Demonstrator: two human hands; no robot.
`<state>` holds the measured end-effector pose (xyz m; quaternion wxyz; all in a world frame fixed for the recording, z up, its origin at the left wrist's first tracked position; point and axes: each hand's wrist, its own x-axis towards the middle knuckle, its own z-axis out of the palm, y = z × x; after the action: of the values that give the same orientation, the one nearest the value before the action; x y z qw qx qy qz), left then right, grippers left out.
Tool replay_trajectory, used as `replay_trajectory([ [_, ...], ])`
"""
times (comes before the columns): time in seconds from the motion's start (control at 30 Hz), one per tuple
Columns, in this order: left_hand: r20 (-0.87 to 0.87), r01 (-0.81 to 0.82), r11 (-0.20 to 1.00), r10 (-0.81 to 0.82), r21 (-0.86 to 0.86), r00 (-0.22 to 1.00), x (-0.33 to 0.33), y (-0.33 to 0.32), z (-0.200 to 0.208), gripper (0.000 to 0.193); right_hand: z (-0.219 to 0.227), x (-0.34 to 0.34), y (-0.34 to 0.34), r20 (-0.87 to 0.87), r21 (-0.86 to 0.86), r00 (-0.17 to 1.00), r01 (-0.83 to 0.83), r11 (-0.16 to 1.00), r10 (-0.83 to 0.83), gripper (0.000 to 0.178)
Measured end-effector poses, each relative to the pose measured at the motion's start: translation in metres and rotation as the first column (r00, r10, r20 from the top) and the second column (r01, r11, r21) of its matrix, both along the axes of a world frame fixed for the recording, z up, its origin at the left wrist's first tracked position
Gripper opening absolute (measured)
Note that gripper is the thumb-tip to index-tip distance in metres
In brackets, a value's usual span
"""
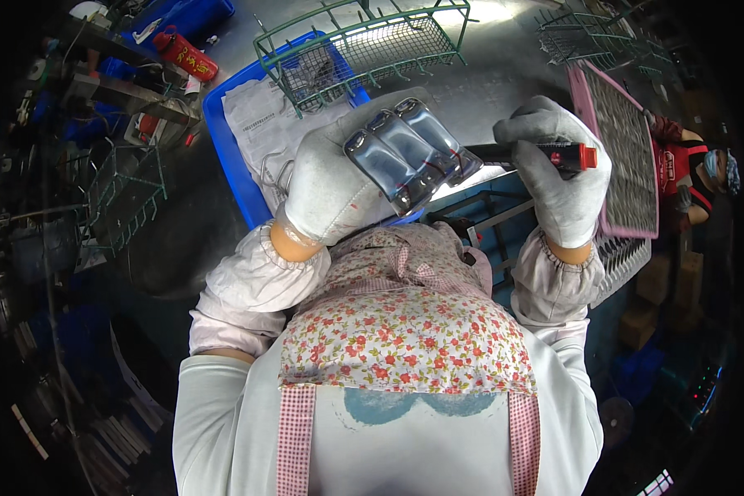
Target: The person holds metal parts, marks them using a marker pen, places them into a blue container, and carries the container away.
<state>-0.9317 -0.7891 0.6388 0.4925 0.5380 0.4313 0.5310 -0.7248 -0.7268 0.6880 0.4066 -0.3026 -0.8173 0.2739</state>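
Note:
A shiny, chrome-like metal part (405, 153) with three rounded lobes side by side is held up in front of my chest. My left hand (326, 186), in a pale work glove, is closed on its left side; most of those fingers are hidden behind it. Gloved too, my right hand (564, 194) pinches a dark marker pen (564, 155) with a red end. The pen lies nearly level and points left at the part's right edge. Whether its tip touches the metal I cannot tell.
A blue bin (223, 149) with papers lies beyond my left hand, a green wire basket (380, 50) over its far side. A pink-framed rack (587, 107) stands close to my right hand. Another person (694, 178) is at the far right. A red bottle (186, 54) lies far left.

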Motion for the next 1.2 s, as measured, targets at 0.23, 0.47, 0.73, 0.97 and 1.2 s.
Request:
replay_trajectory([
  [0.23,0.026,0.022,0.998,-0.024,0.062,0.999,-0.006,-0.005,-0.005,0.073,0.008,0.001,-0.012,-0.073,-0.033,0.986,-0.154,0.988,0.151,0.015],
  [0.47,0.146,0.036,0.998,-0.042,0.045,0.988,-0.006,-0.012,-0.001,0.067,0.007,-0.007,-0.021,-0.083,-0.047,0.991,-0.105,0.993,0.101,0.013],
  [0.73,0.015,0.013,0.997,-0.014,0.077,1.000,-0.013,-0.019,-0.008,0.060,0.007,-0.016,-0.030,-0.248,-0.219,0.969,-0.065,0.974,0.009,0.008],
  [0.97,-0.156,-0.059,0.993,0.042,-0.104,0.987,-0.020,-0.023,-0.009,0.039,0.010,-0.032,-0.040,-0.234,-0.237,0.972,-0.077,0.968,0.020,0.011],
  [1.2,0.134,-0.026,0.979,0.054,-0.200,0.989,-0.017,-0.029,0.004,0.030,-0.007,-0.028,-0.034,-0.298,-0.044,0.953,-0.068,0.997,0.052,0.011],
])
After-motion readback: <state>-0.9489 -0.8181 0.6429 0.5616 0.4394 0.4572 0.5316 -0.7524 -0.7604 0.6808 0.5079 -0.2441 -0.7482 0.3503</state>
